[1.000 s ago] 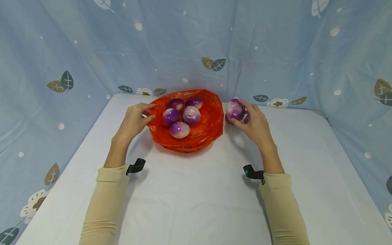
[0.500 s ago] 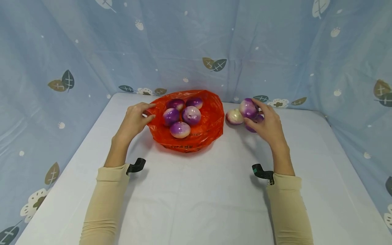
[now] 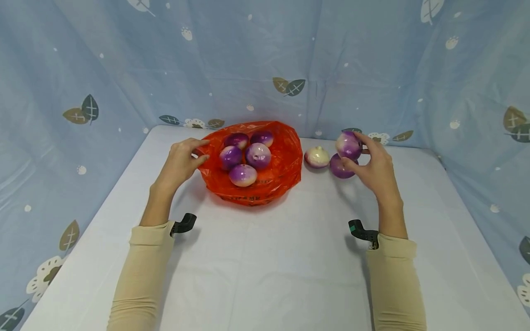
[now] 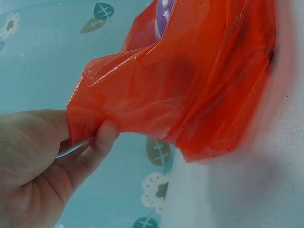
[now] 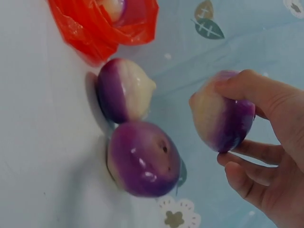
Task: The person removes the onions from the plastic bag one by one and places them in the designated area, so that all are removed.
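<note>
The right hand (image 3: pixel 374 163) holds one purple-and-white onion (image 3: pixel 348 145) between the thumb and the curled fingertips (image 5: pixel 237 88), lifted clear of the table (image 3: pixel 265 257). The remaining fingers curl loosely beneath it without bearing on it. Directly below and slightly nearer lies a dark purple onion (image 3: pixel 340 168) on the table. Just left of that one rests a paler onion (image 3: pixel 317 157), white side up. In the right wrist view these two appear to touch; the held onion stands apart from both.

The left hand (image 3: pixel 180 161) pinches the left rim of the orange plastic bag (image 3: pixel 281 170) between thumb and forefinger (image 4: pixel 102 137), the film bunched in the pinch. The bag lies open at the far centre of the table. Five onions (image 3: pixel 244 156) sit in it, packed against one another.

Handling notes, as judgement:
- Round, glossy onions roll readily. Lower the held onion until it bears on the table, then release.
- Set it in a bare spot beside the two loose onions. Dropping it against them could knock them away.
- Maintain the left-hand pinch on the rim so the bag mouth remains open and the bag does not slide.

A blue leaf-print cloth (image 3: pixel 372 69) encloses the table on the left, far and right sides.
</note>
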The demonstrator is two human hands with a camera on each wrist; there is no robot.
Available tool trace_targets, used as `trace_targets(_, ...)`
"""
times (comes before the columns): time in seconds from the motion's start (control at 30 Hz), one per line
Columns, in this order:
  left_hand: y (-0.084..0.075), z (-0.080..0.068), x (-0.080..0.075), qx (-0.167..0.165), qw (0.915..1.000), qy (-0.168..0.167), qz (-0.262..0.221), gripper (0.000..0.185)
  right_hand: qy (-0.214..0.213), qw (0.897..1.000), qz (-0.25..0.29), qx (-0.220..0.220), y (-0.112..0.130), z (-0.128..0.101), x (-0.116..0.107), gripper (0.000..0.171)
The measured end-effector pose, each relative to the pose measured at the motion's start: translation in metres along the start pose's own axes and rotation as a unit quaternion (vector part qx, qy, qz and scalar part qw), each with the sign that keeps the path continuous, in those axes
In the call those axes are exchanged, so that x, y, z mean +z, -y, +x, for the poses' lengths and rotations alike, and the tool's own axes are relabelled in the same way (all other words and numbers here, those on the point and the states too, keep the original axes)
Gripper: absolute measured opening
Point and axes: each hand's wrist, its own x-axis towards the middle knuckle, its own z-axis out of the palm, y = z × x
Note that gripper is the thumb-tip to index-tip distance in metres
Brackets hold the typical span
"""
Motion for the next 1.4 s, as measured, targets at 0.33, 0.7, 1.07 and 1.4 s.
trace_targets(0.33,-0.001,-0.001,-0.001,0.003,1.0000,0.000,0.001,0.042,-0.006,0.999,-0.002,0.032,-0.013,-0.006,-0.011,0.074)
trace_targets(0.7,-0.001,-0.002,-0.002,-0.003,1.0000,0.005,0.004,0.042,-0.006,0.999,-0.011,0.048,-0.025,-0.011,-0.014,0.074)
trace_targets(1.07,-0.002,-0.002,-0.002,-0.004,1.0000,0.006,0.005,0.042,-0.004,0.997,-0.024,0.066,-0.037,-0.014,-0.019,0.075)
trace_targets(1.4,-0.003,-0.002,-0.003,-0.001,1.0000,0.005,0.005,0.042,0.008,0.996,-0.027,0.085,-0.045,-0.019,-0.019,0.075)
